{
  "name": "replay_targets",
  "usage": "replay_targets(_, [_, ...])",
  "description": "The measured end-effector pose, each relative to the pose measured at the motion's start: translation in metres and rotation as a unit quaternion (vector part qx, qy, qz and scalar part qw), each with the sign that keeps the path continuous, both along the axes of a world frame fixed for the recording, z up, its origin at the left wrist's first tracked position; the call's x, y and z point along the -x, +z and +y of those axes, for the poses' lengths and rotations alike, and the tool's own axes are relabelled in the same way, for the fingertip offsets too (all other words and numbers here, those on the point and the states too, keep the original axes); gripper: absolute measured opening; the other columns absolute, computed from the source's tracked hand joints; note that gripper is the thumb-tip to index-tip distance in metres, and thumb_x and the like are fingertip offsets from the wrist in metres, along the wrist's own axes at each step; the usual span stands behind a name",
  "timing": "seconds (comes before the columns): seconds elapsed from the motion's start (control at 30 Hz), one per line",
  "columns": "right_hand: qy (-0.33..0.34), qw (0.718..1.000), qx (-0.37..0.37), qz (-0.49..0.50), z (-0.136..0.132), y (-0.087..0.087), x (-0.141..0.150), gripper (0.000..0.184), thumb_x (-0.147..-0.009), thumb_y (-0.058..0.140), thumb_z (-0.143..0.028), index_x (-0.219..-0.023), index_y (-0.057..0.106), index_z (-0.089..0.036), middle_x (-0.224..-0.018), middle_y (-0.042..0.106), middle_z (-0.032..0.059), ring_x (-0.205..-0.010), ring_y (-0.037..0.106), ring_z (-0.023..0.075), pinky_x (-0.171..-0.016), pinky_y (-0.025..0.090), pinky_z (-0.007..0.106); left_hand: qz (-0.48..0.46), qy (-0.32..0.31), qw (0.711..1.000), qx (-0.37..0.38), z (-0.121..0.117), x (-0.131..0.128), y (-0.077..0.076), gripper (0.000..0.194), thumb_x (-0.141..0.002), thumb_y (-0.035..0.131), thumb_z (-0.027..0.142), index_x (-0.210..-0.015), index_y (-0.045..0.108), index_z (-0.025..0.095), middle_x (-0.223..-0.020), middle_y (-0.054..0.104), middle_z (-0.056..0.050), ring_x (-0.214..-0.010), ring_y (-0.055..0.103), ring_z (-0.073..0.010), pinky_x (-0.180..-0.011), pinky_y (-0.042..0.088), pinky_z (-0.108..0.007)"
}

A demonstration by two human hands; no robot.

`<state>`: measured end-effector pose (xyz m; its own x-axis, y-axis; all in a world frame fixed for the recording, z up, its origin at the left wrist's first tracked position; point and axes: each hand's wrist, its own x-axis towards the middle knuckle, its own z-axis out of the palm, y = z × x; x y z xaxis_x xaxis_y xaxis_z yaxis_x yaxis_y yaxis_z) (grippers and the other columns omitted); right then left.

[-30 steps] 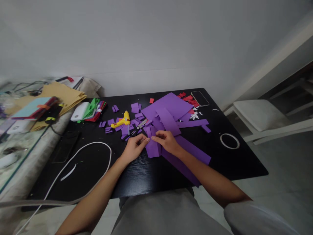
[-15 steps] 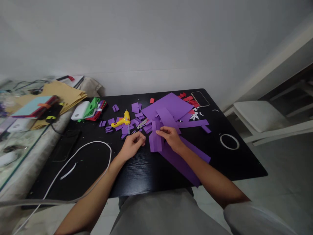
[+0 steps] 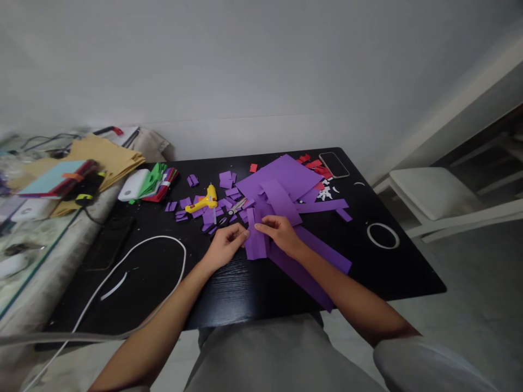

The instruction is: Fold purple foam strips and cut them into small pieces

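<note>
A creased piece of purple paper [image 3: 256, 245] is held up over the near middle of the black table. My right hand [image 3: 281, 234] pinches its right side, thumb on the face and fingers behind. At the left edge, my left hand [image 3: 225, 245] is closed, with thumb and forefinger on the paper; its other fingers are curled. Wide purple strips [image 3: 308, 267] lie beneath my right forearm. Beyond my hands are scissors [image 3: 237, 206], partly covered by paper, a yellow glue gun [image 3: 203, 201] and many small purple paper pieces [image 3: 208, 216].
A large purple sheet [image 3: 286, 169] lies at the back, near red scraps [image 3: 322, 170], white scraps [image 3: 326, 191] and a phone [image 3: 334, 165]. A tape ring [image 3: 383, 236] sits at the right. A white cable [image 3: 184, 256] loops over my left forearm. Coloured paper bundles [image 3: 157, 182] lie back left.
The creased purple paper has moved slightly left and toward me in my right hand. My left hand has come right to its left edge.
</note>
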<state>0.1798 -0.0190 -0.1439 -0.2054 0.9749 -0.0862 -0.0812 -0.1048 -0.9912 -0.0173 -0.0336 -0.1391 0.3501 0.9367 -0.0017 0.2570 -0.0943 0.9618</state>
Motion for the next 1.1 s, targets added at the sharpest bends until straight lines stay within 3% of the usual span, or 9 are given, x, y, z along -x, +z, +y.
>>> replay_targets(0.13, [0.002,1.000,-0.011,-0.008,0.001,-0.001,-0.001,0.028,-0.072,0.078,-0.043,-0.069,0.065,-0.018,-0.066,0.060,-0.0027,-0.063,0.053,0.0130,-0.065,0.043,0.027,-0.007,0.004,1.000,0.008,0.001,0.000,0.002,0.037,-0.092,0.060,0.047,-0.072,0.062,0.016,-0.062,0.060,0.000,-0.060,0.052,-0.0133,-0.061,0.040,-0.025])
replay_targets(0.33, [0.039,0.999,-0.027,-0.022,0.000,-0.002,-0.001,0.028,-0.072,0.077,-0.043,-0.070,0.065,-0.018,-0.066,0.062,-0.0023,-0.063,0.055,0.0132,-0.065,0.045,0.027,-0.045,0.025,0.998,0.024,0.000,-0.004,0.001,0.028,-0.084,0.070,0.043,-0.086,0.061,0.017,-0.064,0.051,0.005,-0.059,0.045,-0.0108,-0.059,0.037,-0.023])
replay_targets(0.57, [0.023,1.000,-0.009,-0.002,0.001,-0.004,0.000,0.025,-0.070,0.079,-0.038,-0.081,0.066,-0.019,-0.075,0.067,-0.0017,-0.072,0.062,0.0143,-0.074,0.049,0.028,-0.081,0.067,0.994,0.019,0.004,-0.002,0.002,0.029,-0.082,0.071,0.042,-0.077,0.058,0.017,-0.059,0.047,0.006,-0.056,0.041,-0.0096,-0.056,0.034,-0.022])
replay_targets(0.73, [0.008,1.000,-0.021,-0.005,0.002,-0.004,-0.001,0.022,-0.072,0.078,-0.036,-0.083,0.067,-0.020,-0.079,0.070,-0.0001,-0.075,0.065,0.0155,-0.076,0.051,0.030,-0.057,0.035,0.997,0.047,0.003,-0.002,-0.003,0.023,-0.078,0.072,0.036,-0.076,0.062,0.015,-0.063,0.053,0.004,-0.058,0.047,-0.0110,-0.059,0.038,-0.024])
replay_targets(0.9, [0.070,0.996,-0.044,-0.020,-0.001,-0.001,-0.002,0.021,-0.074,0.079,-0.036,-0.085,0.071,-0.019,-0.083,0.073,0.0020,-0.080,0.068,0.0172,-0.079,0.053,0.031,-0.044,0.060,0.997,-0.006,0.002,-0.001,0.005,0.033,-0.078,0.074,0.033,-0.107,0.067,0.019,-0.093,0.067,-0.001,-0.082,0.063,-0.0169,-0.076,0.050,-0.028])
replay_targets(1.0, [0.094,0.993,-0.058,-0.038,-0.004,0.001,-0.002,0.021,-0.075,0.079,-0.036,-0.085,0.072,-0.019,-0.084,0.075,0.0029,-0.080,0.070,0.0180,-0.078,0.054,0.031,-0.014,0.041,0.998,-0.054,0.003,0.001,0.010,0.025,-0.079,0.074,0.031,-0.101,0.071,0.020,-0.095,0.070,-0.003,-0.091,0.065,-0.0187,-0.086,0.050,-0.031])
replay_targets(1.1, [0.080,0.993,-0.066,-0.053,-0.004,0.001,-0.003,0.021,-0.074,0.080,-0.034,-0.086,0.073,-0.019,-0.085,0.075,0.0037,-0.081,0.071,0.0190,-0.078,0.054,0.032,0.005,0.026,0.998,-0.058,0.004,0.003,0.009,0.014,-0.080,0.073,0.030,-0.088,0.074,0.019,-0.087,0.072,-0.003,-0.086,0.066,-0.0182,-0.084,0.051,-0.030])
